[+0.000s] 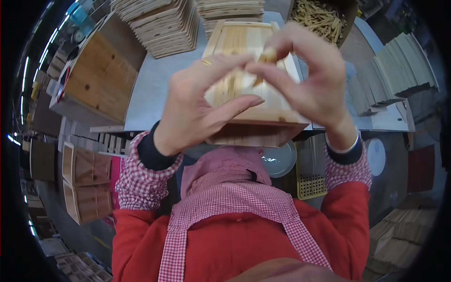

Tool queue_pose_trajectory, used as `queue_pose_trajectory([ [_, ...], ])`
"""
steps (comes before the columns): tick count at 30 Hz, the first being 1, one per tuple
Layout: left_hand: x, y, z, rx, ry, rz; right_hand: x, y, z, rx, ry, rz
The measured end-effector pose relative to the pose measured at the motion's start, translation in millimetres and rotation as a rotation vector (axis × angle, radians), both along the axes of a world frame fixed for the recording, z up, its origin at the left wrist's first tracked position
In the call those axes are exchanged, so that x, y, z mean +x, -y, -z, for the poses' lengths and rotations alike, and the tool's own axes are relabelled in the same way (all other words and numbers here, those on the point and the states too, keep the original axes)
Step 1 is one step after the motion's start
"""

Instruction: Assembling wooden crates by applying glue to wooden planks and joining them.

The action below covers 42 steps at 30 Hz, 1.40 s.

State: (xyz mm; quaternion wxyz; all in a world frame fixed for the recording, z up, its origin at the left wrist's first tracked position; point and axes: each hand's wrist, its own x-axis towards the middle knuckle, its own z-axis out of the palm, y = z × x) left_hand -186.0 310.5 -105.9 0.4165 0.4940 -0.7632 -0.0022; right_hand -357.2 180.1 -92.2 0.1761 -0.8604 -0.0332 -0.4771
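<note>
In front of me on the worktable a pale wooden box point(256, 115) lies with a framed panel facing up and an open side toward me. Over that panel, my right hand point(314, 75) pinches a small yellowish-tan piece point(268, 56) between thumb and fingers; motion blur hides its exact shape. My left hand point(199, 94) hovers beside it above the box's left part, thumb and fingers apart, with nothing in its grasp. Its fingertips come close to the tan piece, but whether they touch it I cannot tell.
Stacks of thin wooden panels point(164, 28) stand at the back left. A carton of slender tan pieces point(319, 21) sits at the back right. Pale stacked boards point(394, 73) lie on the right. A larger wooden box point(101, 70) stands left; a yellow crate point(311, 187) is below the table edge.
</note>
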Motion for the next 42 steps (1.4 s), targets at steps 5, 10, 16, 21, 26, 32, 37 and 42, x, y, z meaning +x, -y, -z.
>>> queue_pose_trajectory([
  [5, 14.8, -27.8, 28.3, 0.112, -0.342, 0.138, -8.9, -56.6, 35.9, 0.26, -0.028, -0.101],
  [10, 23.8, -75.5, 36.5, 0.711, -0.998, 0.35, -18.2, -101.8, 65.8, 0.38, -0.179, -0.505],
  [16, 66.4, -88.6, 46.4, 0.211, 0.225, 0.162, -65.9, -83.3, 63.9, 0.081, -0.407, -0.033],
  [21, 129.7, -73.5, 62.6, 0.017, 0.468, -0.107, -148.5, 22.8, 79.6, 0.147, -0.252, 0.374],
  [26, 127.4, -77.5, 158.9, 0.062, 0.542, -0.133, -167.0, 15.0, 163.1, -0.013, -0.501, 0.452],
  [32, 105.7, -83.2, 267.3, 0.161, 0.685, -0.269, -125.8, -0.5, 254.2, -0.221, -0.535, 0.513],
  [37, 105.7, -86.1, 292.0, 0.243, 0.826, -0.334, -122.9, 11.7, 281.7, -0.335, -0.623, 0.555],
  [42, 101.6, -88.2, 292.4, 0.242, 0.836, -0.356, -129.0, 0.9, 266.5, -0.455, -0.703, 0.619],
])
